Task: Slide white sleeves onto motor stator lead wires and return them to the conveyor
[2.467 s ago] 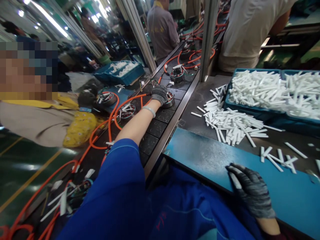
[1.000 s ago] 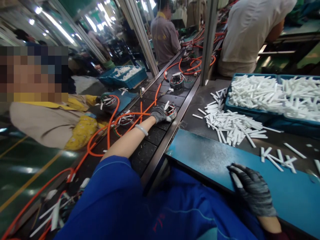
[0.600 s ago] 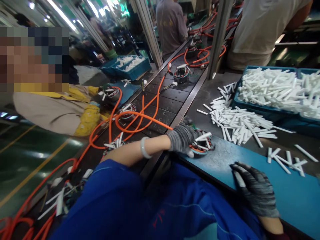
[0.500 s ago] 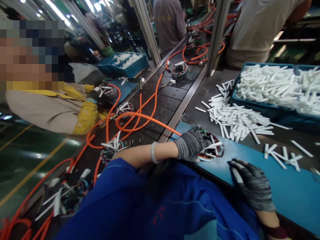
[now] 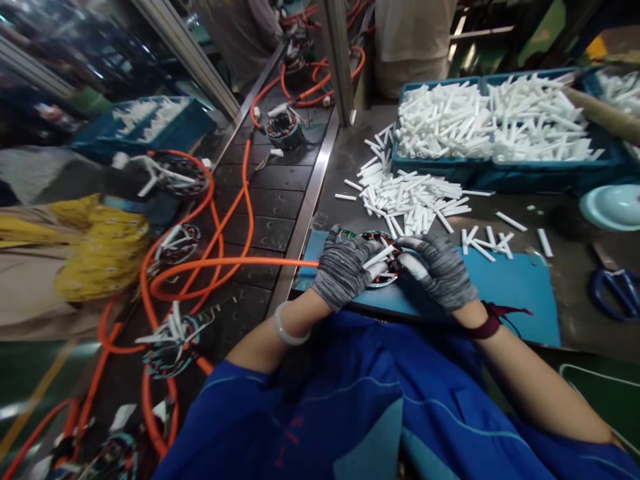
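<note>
Currently, I see the coil (image 5: 385,240) lying on the blue mat (image 5: 520,297), with my left hand (image 5: 344,267) gripping its left side and a white tube (image 5: 379,257) angled across it by the fingertips. My right hand (image 5: 437,270) has its fingers curled at the coil's right edge; whether they pinch anything I cannot tell. In my judgement, working well here means letting the left hand steady the rim while the right fingers work gently, without tugging, and leaving slack in the orange cable (image 5: 250,261) left of the coil. The tube pile (image 5: 420,200) sits just beyond the coil, the scissors (image 5: 609,269) well to its right. As for writing, red marks (image 5: 289,439) on the blue top (image 5: 345,393), nearer me than the coil, are too blurred to read; I find no brand or label.
</note>
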The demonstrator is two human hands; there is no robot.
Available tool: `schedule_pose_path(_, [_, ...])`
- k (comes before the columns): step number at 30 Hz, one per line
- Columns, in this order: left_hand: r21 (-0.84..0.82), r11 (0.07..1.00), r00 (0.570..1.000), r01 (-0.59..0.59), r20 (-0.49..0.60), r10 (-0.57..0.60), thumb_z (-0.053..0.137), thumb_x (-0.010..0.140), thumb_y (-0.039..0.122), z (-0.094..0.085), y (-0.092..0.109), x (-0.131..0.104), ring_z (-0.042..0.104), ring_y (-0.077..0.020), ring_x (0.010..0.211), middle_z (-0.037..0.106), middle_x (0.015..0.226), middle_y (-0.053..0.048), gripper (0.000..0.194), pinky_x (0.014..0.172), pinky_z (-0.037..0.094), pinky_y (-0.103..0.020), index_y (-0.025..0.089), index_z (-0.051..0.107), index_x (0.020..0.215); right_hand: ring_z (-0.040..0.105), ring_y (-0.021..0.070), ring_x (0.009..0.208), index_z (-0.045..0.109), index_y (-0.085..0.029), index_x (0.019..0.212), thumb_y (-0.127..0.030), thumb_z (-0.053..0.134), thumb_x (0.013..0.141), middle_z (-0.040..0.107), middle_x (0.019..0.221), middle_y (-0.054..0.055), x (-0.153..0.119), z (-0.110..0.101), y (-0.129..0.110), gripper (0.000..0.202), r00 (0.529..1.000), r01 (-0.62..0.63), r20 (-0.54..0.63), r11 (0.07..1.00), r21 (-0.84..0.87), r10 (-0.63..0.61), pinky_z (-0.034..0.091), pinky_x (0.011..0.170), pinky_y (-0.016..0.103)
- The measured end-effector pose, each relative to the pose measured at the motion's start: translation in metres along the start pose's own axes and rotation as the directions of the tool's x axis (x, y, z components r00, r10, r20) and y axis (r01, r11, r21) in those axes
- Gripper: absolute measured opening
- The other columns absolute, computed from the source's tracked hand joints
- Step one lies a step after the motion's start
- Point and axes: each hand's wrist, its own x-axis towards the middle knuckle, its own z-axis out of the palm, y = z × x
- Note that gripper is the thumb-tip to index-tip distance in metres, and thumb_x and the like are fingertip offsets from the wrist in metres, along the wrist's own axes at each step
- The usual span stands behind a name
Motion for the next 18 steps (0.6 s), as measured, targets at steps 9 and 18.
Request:
schedule_pose_path(9, [0.152,0.985,0.981,0.078,-0.186,-0.049,0.05,0.102,0.029,-0.002,-0.009,-0.028,0.067,-0.029,0.12,0.077,0.116,-0.007,0.032,0.126,0.024,-0.066,0.029,0.068,0.128,0.06,0.0239,0.095,0.072,-0.017,0.114,-0.047,0.05,0.103,0.07,0.1,0.01,0.029,0.01,0.012,0.039,0.973,0.23,0.054,0.95,-0.21,-0.223,0.046,0.086,0.038])
schedule_pose_path(18, [0.136,0.991,1.0,0.017,-0.006,-0.016,0.048,0.095,0.03,0.014,-0.033,0.0,0.072,-0.0264,0.095,0.078,0.102,-0.011,0.037,0.095,0.056,-0.044,0.019,0.073,0.119,0.055,0.022,0.087,0.075,-0.019,0.1,-0.034,0.045,0.105,0.071,0.091,0.008,0.072,0.004,0.013,0.034,0.842,0.537,0.222,0.721,-0.439,-0.492,0.037,0.078,0.037])
